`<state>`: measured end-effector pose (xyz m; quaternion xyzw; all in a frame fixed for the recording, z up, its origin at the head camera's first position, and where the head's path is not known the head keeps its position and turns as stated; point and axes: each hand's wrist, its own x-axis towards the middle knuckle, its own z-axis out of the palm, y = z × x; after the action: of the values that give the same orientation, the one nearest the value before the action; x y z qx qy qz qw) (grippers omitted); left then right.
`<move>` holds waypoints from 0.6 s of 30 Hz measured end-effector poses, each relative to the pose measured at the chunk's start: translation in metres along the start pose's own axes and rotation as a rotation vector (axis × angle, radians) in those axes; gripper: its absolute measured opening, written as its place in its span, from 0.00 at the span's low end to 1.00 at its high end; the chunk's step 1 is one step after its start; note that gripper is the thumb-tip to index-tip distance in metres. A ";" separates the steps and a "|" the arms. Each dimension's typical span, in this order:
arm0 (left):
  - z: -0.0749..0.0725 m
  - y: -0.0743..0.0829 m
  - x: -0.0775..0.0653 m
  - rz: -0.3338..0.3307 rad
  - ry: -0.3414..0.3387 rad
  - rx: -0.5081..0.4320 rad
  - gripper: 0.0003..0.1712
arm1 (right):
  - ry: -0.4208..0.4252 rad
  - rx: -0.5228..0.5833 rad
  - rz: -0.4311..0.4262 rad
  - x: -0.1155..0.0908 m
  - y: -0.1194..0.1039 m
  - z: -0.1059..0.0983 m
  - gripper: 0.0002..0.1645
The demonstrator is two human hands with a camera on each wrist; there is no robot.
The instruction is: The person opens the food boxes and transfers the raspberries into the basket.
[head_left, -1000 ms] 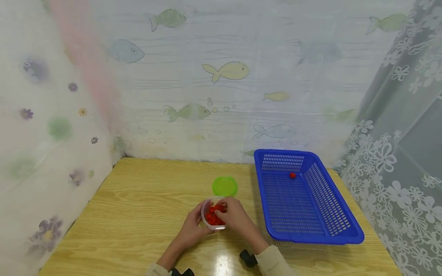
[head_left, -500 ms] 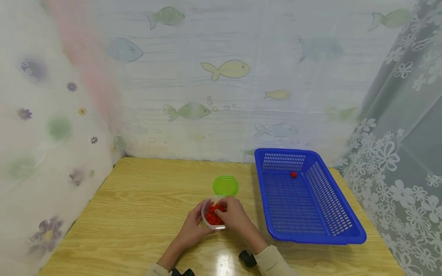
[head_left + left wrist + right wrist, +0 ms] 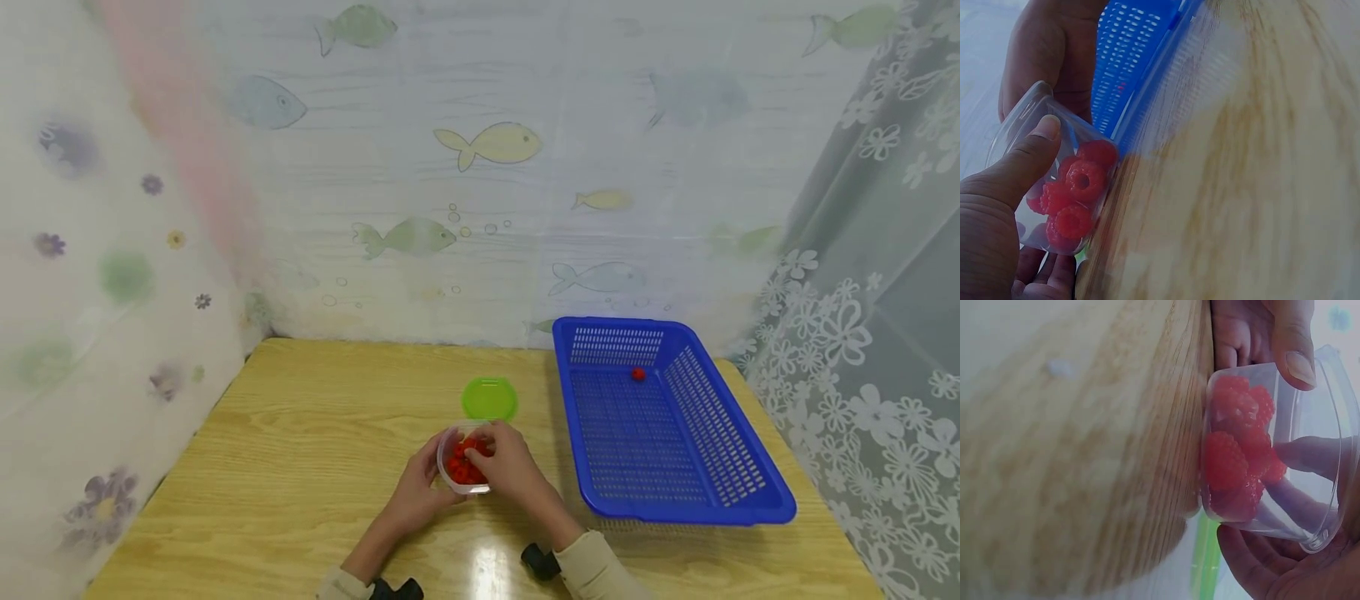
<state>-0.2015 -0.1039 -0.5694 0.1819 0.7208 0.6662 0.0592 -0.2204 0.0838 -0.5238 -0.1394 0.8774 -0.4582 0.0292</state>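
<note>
A clear plastic container [image 3: 444,467] holds several red raspberries [image 3: 1085,180], piled in its bottom. My left hand [image 3: 422,487] grips it from the left, thumb along the near wall and fingers round the far side. From the right, my right hand [image 3: 513,468] reaches in over the rim. In the right wrist view its thumb and index finger are inside the container, pinching a raspberry [image 3: 1275,467] at the top of the pile, while the other fingers lie outside the wall. The container's base is right at the tabletop.
A green lid [image 3: 489,400] lies on the wooden table [image 3: 330,417] just behind the container. To the right stands a large blue perforated basket [image 3: 567,417] with one raspberry [image 3: 638,374] near its back corner. A patterned curtain hangs behind.
Both hands and the container stay nearly in place; the right fingers shift slightly among the raspberries. The whole head view moves a little upward.
</note>
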 end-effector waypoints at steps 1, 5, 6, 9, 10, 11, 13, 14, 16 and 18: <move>0.000 -0.001 0.000 0.001 0.002 0.002 0.55 | -0.001 0.012 -0.002 0.000 0.000 0.000 0.09; 0.000 -0.001 0.000 0.019 0.005 0.013 0.54 | 0.003 0.050 -0.023 0.000 0.002 -0.001 0.09; 0.000 -0.002 0.000 0.024 0.004 0.013 0.54 | 0.006 0.061 -0.028 0.000 0.002 -0.002 0.09; 0.000 -0.002 0.001 0.034 0.002 0.021 0.54 | 0.010 0.099 -0.040 0.001 0.005 -0.002 0.08; 0.000 -0.002 0.001 0.028 0.005 0.020 0.54 | 0.010 0.123 -0.042 0.001 0.005 -0.002 0.08; 0.000 -0.002 0.001 0.021 0.007 0.020 0.54 | 0.010 0.148 -0.043 0.001 0.006 -0.002 0.08; 0.000 -0.001 0.000 0.006 0.011 0.016 0.54 | 0.013 0.189 -0.041 0.001 0.007 -0.002 0.08; 0.000 -0.001 0.000 -0.001 0.012 0.011 0.53 | 0.018 0.205 -0.044 0.001 0.007 -0.002 0.08; 0.000 -0.001 0.000 -0.009 0.016 0.009 0.53 | 0.041 0.219 -0.049 0.001 0.007 -0.003 0.08; 0.000 0.000 0.000 -0.008 0.015 0.007 0.53 | 0.071 0.218 -0.046 0.000 0.007 -0.004 0.08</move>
<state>-0.2017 -0.1035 -0.5699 0.1743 0.7242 0.6649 0.0558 -0.2226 0.0901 -0.5272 -0.1390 0.8194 -0.5561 0.0025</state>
